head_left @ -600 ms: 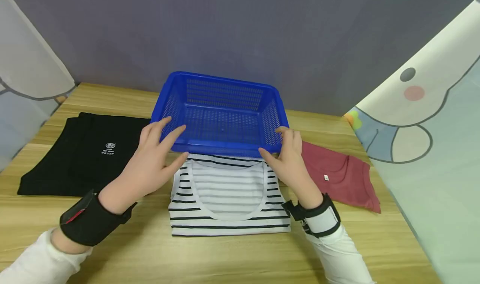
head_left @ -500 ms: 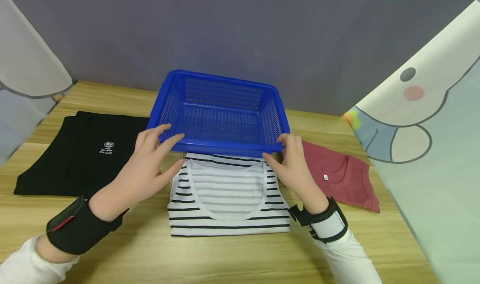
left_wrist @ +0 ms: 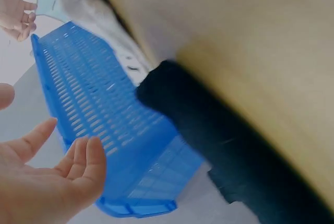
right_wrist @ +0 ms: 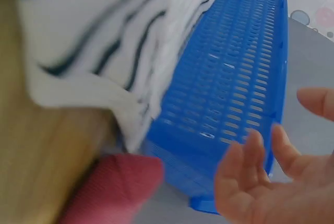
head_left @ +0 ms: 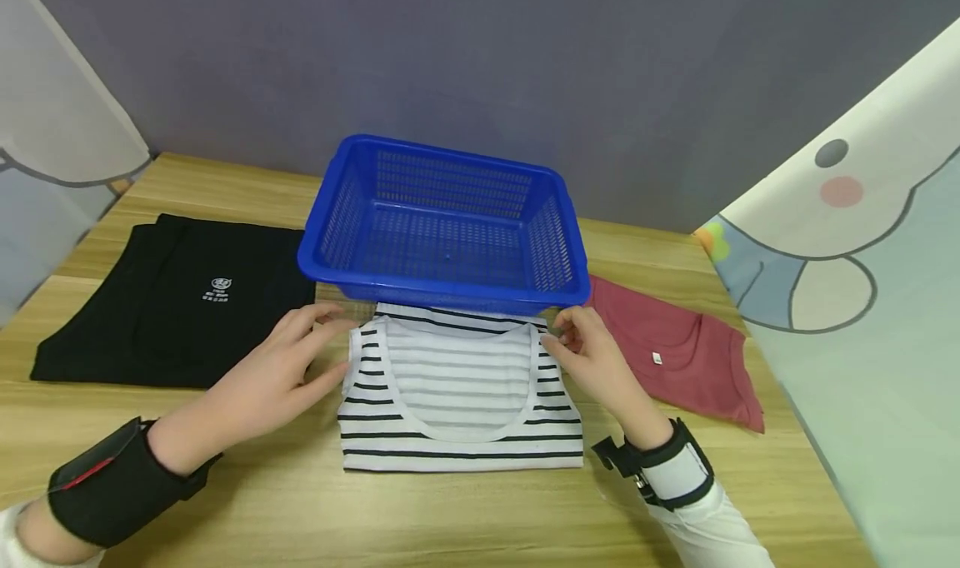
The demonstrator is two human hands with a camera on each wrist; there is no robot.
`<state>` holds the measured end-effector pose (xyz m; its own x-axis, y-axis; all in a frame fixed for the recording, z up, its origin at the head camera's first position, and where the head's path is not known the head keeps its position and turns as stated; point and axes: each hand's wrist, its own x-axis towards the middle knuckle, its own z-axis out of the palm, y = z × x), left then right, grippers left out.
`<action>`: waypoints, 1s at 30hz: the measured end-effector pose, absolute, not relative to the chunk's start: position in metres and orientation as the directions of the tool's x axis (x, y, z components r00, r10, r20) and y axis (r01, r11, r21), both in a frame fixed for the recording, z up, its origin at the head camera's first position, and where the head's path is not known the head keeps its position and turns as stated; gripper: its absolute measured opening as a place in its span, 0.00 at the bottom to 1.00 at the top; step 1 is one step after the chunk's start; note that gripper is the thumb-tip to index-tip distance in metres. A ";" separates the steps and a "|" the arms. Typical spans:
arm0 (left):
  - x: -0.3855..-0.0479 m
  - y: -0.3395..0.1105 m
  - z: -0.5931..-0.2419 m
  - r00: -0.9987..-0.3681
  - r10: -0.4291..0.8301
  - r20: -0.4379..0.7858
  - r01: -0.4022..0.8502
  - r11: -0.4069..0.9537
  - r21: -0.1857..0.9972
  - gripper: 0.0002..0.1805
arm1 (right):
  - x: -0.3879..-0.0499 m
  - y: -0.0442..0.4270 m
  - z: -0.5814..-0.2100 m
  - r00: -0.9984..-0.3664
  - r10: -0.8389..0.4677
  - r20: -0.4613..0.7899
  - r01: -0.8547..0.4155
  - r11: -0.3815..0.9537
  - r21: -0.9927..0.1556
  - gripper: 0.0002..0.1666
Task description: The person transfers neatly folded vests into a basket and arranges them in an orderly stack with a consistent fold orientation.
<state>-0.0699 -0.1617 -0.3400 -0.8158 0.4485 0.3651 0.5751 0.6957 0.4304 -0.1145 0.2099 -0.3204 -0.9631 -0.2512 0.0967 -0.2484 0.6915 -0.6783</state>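
Head view | seemingly done: black garment [head_left: 172, 301], striped top [head_left: 459, 385] and red garment [head_left: 686, 358] lie folded on the bench [head_left: 450, 518] | remaining: all three outside the blue basket [head_left: 442, 291], none lifted | hands: left hand [head_left: 272, 375] and right hand [head_left: 596, 358] apart, fingers loose, gripping nothing, at the striped top's sides; contact hard to tell

Smooth plastic basket [head_left: 450, 291], cloth top [head_left: 465, 447]

Wood-grain table [head_left: 465, 518]: black garment [head_left: 168, 310] left, blue basket [head_left: 442, 291] at back, striped top [head_left: 461, 454] centre, red garment [head_left: 686, 364] right.
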 end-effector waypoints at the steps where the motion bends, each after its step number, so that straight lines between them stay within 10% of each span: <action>1: -0.070 -0.162 -0.341 -0.823 0.449 0.347 0.566 0.694 0.446 0.23 | -0.115 0.212 -0.321 -0.965 -0.259 0.037 -0.207 0.670 -0.713 0.09; 9: -0.068 -0.168 -0.347 -0.904 0.427 0.037 0.302 0.573 0.762 0.24 | -0.115 0.231 -0.331 -0.906 -0.332 -0.261 0.074 0.484 -0.872 0.13; 16: -0.075 -0.167 -0.349 -0.851 0.485 -0.200 -0.002 0.378 0.926 0.32 | -0.113 0.239 -0.330 -0.870 -0.356 -0.341 0.190 0.396 -0.898 0.18; 30: -0.091 -0.171 -0.356 -0.754 0.510 -0.414 -0.438 0.079 0.895 0.38 | -0.114 0.241 -0.323 -0.793 -0.419 -0.443 0.256 0.431 -0.865 0.23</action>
